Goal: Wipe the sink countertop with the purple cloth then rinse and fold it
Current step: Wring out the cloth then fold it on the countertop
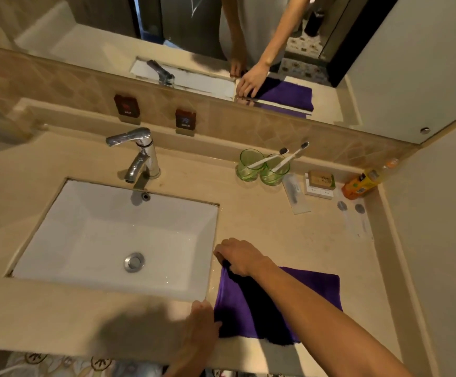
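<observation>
The purple cloth (314,289) lies flat on the beige countertop (276,221), just right of the white sink basin (107,235) and near the front edge. My right hand (239,257) pinches the cloth's far left corner, with my forearm lying across the cloth. My left hand (202,319) holds the near left corner at the counter's front. The cloth looks folded into a rectangle.
A chrome faucet (140,156) stands behind the basin. Two green glasses with toothbrushes (262,167), a wrapped comb, a small soap box (320,182) and an orange bottle (360,183) line the back right. A mirror spans the wall above.
</observation>
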`<state>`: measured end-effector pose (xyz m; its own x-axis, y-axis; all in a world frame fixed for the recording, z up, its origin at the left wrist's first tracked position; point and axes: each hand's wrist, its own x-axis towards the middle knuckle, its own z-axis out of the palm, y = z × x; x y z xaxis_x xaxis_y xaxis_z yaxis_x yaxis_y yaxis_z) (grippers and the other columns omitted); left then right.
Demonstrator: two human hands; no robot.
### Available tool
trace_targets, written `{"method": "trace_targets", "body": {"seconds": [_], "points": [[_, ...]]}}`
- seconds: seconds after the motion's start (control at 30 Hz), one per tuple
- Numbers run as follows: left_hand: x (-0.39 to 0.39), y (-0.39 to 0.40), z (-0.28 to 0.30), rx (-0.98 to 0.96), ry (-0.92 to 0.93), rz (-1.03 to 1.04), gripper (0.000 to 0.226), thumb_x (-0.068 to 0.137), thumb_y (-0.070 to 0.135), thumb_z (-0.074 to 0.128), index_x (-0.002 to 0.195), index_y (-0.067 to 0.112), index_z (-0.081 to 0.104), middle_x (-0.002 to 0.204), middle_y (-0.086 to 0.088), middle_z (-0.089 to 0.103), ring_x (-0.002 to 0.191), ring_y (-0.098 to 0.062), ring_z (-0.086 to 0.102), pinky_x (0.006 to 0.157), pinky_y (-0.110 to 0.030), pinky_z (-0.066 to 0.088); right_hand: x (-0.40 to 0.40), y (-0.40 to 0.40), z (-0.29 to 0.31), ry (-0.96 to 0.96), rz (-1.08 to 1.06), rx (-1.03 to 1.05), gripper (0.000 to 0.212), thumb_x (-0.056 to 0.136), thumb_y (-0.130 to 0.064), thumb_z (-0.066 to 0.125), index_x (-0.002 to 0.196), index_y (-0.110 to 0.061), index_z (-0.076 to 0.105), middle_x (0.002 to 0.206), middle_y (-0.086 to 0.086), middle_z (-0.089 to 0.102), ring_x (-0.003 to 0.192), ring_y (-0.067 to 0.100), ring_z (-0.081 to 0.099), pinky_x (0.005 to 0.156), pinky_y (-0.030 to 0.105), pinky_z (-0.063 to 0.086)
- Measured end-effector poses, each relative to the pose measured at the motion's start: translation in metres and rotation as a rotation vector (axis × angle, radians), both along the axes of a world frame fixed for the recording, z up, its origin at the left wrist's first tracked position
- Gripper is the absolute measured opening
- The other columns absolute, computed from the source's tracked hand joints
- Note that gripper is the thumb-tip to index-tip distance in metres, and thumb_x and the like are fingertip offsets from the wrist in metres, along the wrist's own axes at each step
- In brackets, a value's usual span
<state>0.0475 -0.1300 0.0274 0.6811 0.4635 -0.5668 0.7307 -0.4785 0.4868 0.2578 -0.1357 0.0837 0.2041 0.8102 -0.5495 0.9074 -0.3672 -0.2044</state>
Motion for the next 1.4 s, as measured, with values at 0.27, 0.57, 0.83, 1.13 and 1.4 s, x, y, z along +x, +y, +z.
{"method": "trace_targets", "body": {"seconds": [0.27,0.57,0.83,1.13,1.4], "points": [[0.005,0.006,0.019,-0.106,0.033,-0.065,0.012,0.093,0.028,0.056,0.090,0.017,0.055,0.090,0.001,0.060,0.077,-0.012,0.057,0.067,-0.019,0.043,-0.009,0.016,0.002,-0.025,0.065,-0.132,0.031,0.085,0.008,0.060,0.113,-0.006,0.065,0.118,0.016,0.061,0.109,0.033,0.058,0.076,0.035,0.041],[-0.001,0.006,0.047,-0.132,-0.231,0.051,0.035,0.087,0.013,0.061,0.071,0.028,0.034,0.067,0.012,0.047,0.056,-0.006,0.045,0.058,-0.018,0.043,0.022,0.019,0.041,0.062,0.119,-0.040,0.027,0.086,0.004,0.062,0.104,-0.013,0.075,0.112,0.009,0.063,0.106,0.028,0.059,0.084,0.042,0.053],[0.047,-0.071,0.081,-0.112,-0.407,-0.048,0.042,0.094,0.018,0.058,0.070,0.033,0.026,0.063,0.017,0.038,0.056,-0.005,0.042,0.059,-0.012,0.037,0.077,-0.075,0.059,0.177,-0.038,0.130,0.022,0.089,-0.003,0.067,0.106,-0.011,0.078,0.112,0.013,0.067,0.101,0.027,0.063,0.089,0.033,0.050],[0.099,-0.165,0.043,-0.019,-0.578,-0.277,0.022,0.077,0.029,0.057,0.080,0.024,0.036,0.057,0.005,0.048,0.049,-0.006,0.035,0.045,-0.016,0.039,0.118,-0.212,0.047,0.151,-0.363,0.207,0.017,0.092,-0.004,0.067,0.104,-0.007,0.079,0.119,0.011,0.062,0.108,0.023,0.062,0.091,0.015,0.041],[0.150,-0.218,0.048,-0.142,-0.323,-0.395,0.020,0.096,0.029,0.053,0.106,0.012,0.053,0.102,-0.013,0.067,0.088,-0.027,0.064,0.083,-0.037,0.055,0.142,-0.284,0.025,0.113,-0.506,0.128,0.026,0.090,0.004,0.062,0.108,-0.006,0.079,0.121,0.012,0.061,0.107,0.025,0.063,0.085,0.011,0.037]]}}
